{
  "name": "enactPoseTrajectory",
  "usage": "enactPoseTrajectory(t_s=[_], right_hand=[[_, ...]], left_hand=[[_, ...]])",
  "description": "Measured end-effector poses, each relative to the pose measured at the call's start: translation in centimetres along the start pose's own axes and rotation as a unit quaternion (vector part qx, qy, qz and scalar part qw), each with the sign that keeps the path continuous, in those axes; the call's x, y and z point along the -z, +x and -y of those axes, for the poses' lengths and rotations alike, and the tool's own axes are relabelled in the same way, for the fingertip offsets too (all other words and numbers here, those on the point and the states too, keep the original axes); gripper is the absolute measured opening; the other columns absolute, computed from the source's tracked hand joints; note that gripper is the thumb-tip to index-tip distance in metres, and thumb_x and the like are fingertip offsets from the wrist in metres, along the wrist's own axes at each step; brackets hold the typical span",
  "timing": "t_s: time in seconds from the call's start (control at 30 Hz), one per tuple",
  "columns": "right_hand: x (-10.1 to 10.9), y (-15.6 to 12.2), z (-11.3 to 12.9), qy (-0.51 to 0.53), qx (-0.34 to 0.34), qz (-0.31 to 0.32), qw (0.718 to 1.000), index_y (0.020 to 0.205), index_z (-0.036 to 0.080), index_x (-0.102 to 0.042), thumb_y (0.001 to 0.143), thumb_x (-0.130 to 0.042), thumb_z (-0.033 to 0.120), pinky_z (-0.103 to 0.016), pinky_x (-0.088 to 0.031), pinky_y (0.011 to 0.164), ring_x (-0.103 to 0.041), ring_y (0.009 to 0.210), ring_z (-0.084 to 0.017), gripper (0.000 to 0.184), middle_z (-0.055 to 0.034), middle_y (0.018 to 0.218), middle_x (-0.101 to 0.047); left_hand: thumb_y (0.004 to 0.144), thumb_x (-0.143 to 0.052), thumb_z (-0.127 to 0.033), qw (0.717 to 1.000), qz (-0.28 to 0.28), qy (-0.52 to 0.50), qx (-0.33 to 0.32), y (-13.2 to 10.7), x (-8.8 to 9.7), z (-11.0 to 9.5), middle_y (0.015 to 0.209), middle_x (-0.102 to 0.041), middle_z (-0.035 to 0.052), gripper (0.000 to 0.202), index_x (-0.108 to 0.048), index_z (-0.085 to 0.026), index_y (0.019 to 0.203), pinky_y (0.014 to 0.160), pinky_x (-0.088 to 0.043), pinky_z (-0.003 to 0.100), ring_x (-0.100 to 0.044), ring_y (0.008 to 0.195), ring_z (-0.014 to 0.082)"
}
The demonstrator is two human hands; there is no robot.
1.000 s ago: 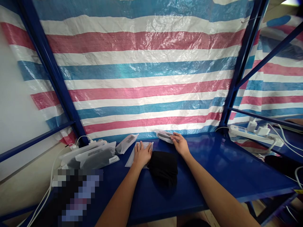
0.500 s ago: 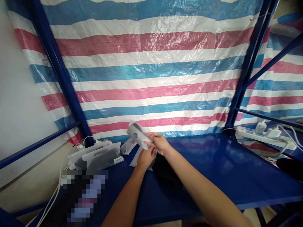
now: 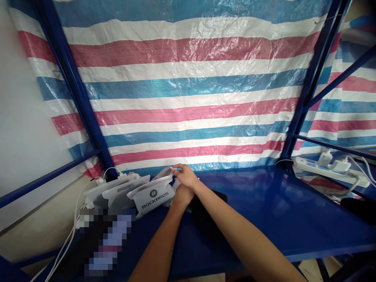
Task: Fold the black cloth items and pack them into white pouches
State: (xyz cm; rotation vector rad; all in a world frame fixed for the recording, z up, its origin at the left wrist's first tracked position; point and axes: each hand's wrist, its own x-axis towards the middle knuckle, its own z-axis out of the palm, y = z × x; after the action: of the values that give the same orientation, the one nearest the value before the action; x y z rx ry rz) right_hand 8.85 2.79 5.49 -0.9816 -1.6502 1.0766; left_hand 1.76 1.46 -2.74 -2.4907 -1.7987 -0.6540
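Note:
A frosted plastic bag (image 3: 152,199) printed ROCKBROS stands tilted on the blue surface, in line with more frosted bags (image 3: 125,190) at its left. My right hand (image 3: 186,177) pinches the printed bag's upper right corner. Crossed beneath that wrist is my left hand (image 3: 182,197), its fingers mostly hidden by the right hand. Part of another translucent bag (image 3: 176,187) shows next to the left hand, but whether the fingers grip it is hidden. Under my right forearm lies a black item (image 3: 202,215), soft-looking and partly covered.
The blue metal surface (image 3: 258,211) runs between blue frame posts (image 3: 308,78). Behind it hangs a striped plastic sheet (image 3: 190,90). White cables (image 3: 70,235) trail at the left. A power strip (image 3: 329,168) with plugs sits at the right.
My right hand has lowered the printed bag leftward, from the air above my left hand to the row of bags. Its printed face now shows fully. My left hand stays near the same place.

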Motion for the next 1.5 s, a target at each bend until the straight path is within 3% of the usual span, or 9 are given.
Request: enactPoseTrajectory(t_s=[0.33, 0.6, 0.83, 0.97, 1.07, 1.13, 1.2, 1.33, 1.5], right_hand=[[12.1, -12.2, -0.3, -0.243, 0.086, 0.061, 0.964, 0.108, 0.025, -0.084, 0.089, -0.083, 0.036, -0.036, -0.06, 0.081, -0.074, 0.087, -0.024, 0.022, -0.0059, 0.102, -0.08], [11.9, -20.6, -0.6, -0.416, 0.093, 0.076, 0.901, 0.135, 0.027, -0.076, 0.09, -0.081, 0.042, -0.054, -0.044, 0.122, -0.059, 0.144, -0.04, 0.047, -0.014, 0.156, -0.065], [11.3, -19.5, -0.5, -0.485, 0.033, 0.009, 0.874, 0.099, 0.023, -0.074, 0.085, -0.068, 0.021, -0.043, -0.056, 0.089, -0.076, 0.102, -0.034, 0.015, -0.0135, 0.112, -0.08], [18.4, -15.4, 0.7, -0.388, -0.101, -0.062, 0.914, 0.096, 0.023, -0.075, 0.092, -0.064, 0.028, -0.034, -0.053, 0.07, -0.075, 0.079, -0.027, 0.012, -0.0077, 0.086, -0.079], [23.6, -13.3, 1.2, -0.447, -0.009, -0.261, 0.855, 0.115, 0.019, -0.075, 0.096, -0.063, 0.033, -0.042, -0.057, 0.088, -0.075, 0.105, -0.034, 0.026, -0.0154, 0.111, -0.079], [24.9, -13.2, 1.1, -0.452, 0.081, -0.219, 0.861, 0.123, 0.02, -0.074, 0.102, -0.057, 0.039, -0.047, -0.057, 0.099, -0.072, 0.115, -0.035, 0.033, -0.0159, 0.123, -0.077], [24.5, -13.9, 0.5, -0.429, 0.127, -0.051, 0.893, 0.13, 0.022, -0.076, 0.107, -0.052, 0.041, -0.047, -0.055, 0.11, -0.07, 0.125, -0.032, 0.037, -0.0138, 0.134, -0.076], [22.6, -16.2, -2.8, -0.434, 0.091, 0.192, 0.875, 0.143, 0.028, -0.075, 0.111, -0.053, 0.046, -0.052, -0.04, 0.128, -0.053, 0.153, -0.033, 0.043, -0.0095, 0.161, -0.063], [24.4, -18.7, -6.9, -0.632, -0.026, 0.003, 0.775, 0.135, 0.019, -0.075, 0.112, -0.045, 0.037, -0.055, -0.054, 0.104, -0.068, 0.127, -0.041, 0.042, -0.0214, 0.137, -0.072]], left_hand=[[0.112, -0.044, -0.039, 0.999, 0.0, -0.022, -0.031, 0.0, 0.0, 0.3, 0.155, -0.065, 0.0172, 0.046, -0.073, -0.016, 0.139, 0.127, -0.043, 0.048, -0.059, 0.146, 0.033], [0.113, -0.045, -0.043, 1.0, -0.001, -0.021, -0.018, -0.1, 0.1, 0.0, 0.158, -0.062, 0.0146, 0.046, -0.071, -0.018, 0.141, 0.127, -0.043, 0.046, -0.058, 0.146, 0.0315], [0.111, -0.045, -0.035, 0.999, -0.005, -0.02, -0.027, -0.1, -0.6, 0.7, 0.158, -0.063, 0.0126, 0.043, -0.069, -0.02, 0.144, 0.128, -0.043, 0.046, -0.058, 0.146, 0.0297], [0.111, -0.044, -0.037, 0.999, -0.011, -0.032, -0.034, -0.2, -0.6, 0.8, 0.157, -0.064, 0.0144, 0.044, -0.07, -0.018, 0.141, 0.129, -0.043, 0.047, -0.058, 0.146, 0.0307], [0.111, -0.047, -0.037, 0.999, -0.015, -0.033, -0.032, -0.2, -0.6, 0.8, 0.155, -0.065, 0.0138, 0.042, -0.072, -0.02, 0.139, 0.128, -0.044, 0.048, -0.06, 0.145, 0.0313], [0.111, -0.047, -0.037, 0.999, -0.013, -0.033, -0.03, -0.2, -0.7, 0.8, 0.156, -0.064, 0.0144, 0.042, -0.071, -0.02, 0.14, 0.127, -0.044, 0.049, -0.06, 0.145, 0.032], [0.111, -0.046, -0.038, 0.999, -0.01, -0.035, -0.033, -0.2, -0.7, 0.9, 0.157, -0.064, 0.0156, 0.044, -0.071, -0.019, 0.141, 0.128, -0.044, 0.05, -0.06, 0.145, 0.0326], [0.111, -0.045, -0.038, 0.999, -0.012, -0.04, -0.034, -0.2, -0.7, 1.0, 0.156, -0.064, 0.016, 0.045, -0.072, -0.018, 0.141, 0.128, -0.044, 0.049, -0.059, 0.146, 0.0329], [0.111, -0.046, -0.038, 0.998, -0.016, -0.047, -0.035, -0.2, -0.7, 1.0, 0.156, -0.064, 0.016, 0.044, -0.072, -0.018, 0.141, 0.129, -0.043, 0.05, -0.059, 0.146, 0.0332]])
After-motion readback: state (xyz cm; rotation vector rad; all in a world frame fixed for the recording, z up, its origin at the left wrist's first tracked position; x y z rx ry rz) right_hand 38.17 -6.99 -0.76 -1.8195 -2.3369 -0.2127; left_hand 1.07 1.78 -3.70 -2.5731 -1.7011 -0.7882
